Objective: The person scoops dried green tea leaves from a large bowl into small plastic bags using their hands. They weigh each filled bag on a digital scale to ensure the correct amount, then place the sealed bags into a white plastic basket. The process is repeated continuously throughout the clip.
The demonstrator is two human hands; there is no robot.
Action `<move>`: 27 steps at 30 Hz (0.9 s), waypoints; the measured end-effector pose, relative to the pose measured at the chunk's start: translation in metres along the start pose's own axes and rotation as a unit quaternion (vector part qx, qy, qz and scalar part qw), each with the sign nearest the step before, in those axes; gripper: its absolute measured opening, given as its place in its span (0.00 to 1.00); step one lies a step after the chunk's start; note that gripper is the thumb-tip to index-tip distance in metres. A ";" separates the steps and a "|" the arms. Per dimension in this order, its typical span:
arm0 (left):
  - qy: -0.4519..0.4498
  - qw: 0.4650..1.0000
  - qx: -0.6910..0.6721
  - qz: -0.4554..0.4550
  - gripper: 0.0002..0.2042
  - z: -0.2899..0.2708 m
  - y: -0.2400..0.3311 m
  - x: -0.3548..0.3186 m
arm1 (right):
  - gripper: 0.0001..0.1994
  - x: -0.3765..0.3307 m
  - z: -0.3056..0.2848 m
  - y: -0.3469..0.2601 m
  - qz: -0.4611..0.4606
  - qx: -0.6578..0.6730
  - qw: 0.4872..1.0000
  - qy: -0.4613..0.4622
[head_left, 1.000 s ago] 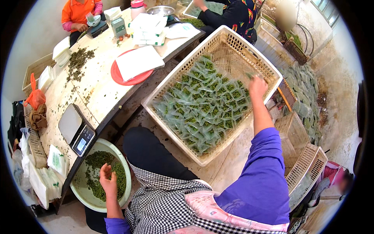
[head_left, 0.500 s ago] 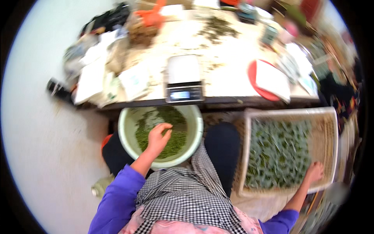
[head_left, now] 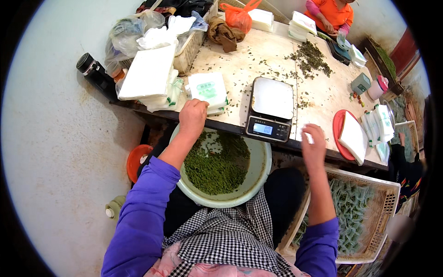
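Note:
My left hand (head_left: 193, 115) is at the table's front edge, fingers bent and pressed together against the near corner of a small stack of white plastic bags with green print (head_left: 206, 90). Whatever its fingertips pinch is hidden. My right hand (head_left: 314, 145) hovers by the front edge, right of a digital scale (head_left: 272, 104), fingers loosely curled and parted; a pale patch shows between them. Nothing lies on the scale's pan. Below, between my knees, a pale green basin (head_left: 260, 180) holds small green leaf pellets (head_left: 214, 173).
A crate (head_left: 385, 203) of filled clear packets stands at my right. On the table (head_left: 230, 64) are a larger white stack (head_left: 150, 71), loose pellets (head_left: 314, 60), a red plate (head_left: 339, 134) and a black flask (head_left: 94, 74). A person in orange (head_left: 330, 16) sits across.
My left hand has gone from over the basin up to the bag stack. My right hand has left the crate for the table's edge. The view has shifted.

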State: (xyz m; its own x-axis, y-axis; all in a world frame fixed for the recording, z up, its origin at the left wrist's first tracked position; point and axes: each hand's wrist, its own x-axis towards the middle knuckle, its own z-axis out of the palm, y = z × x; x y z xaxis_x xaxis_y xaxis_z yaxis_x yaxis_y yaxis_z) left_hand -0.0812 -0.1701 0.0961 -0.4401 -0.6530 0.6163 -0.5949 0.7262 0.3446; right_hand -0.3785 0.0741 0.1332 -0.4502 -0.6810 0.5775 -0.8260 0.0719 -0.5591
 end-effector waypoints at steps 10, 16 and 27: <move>-0.024 0.973 -0.196 -0.119 0.08 -0.028 0.033 -0.007 | 0.14 0.021 0.169 -0.139 0.061 0.190 0.975 -0.100; -0.033 0.922 -0.313 -0.227 0.05 -0.039 0.046 -0.042 | 0.07 -0.025 0.188 -0.137 0.165 0.262 0.949 -0.052; 0.022 0.986 -0.154 0.054 0.11 -0.068 0.090 -0.111 | 0.06 -0.088 0.156 -0.141 0.236 0.261 0.930 -0.103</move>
State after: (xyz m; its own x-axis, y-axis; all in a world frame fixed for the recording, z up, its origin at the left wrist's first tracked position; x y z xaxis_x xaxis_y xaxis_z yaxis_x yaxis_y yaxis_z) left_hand -0.0398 -0.0172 0.1068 -0.4564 -0.5638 0.6883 -0.3108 0.8259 0.4705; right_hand -0.1695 0.0105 0.0685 -0.6023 -0.7923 0.0975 -0.2502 0.0714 -0.9656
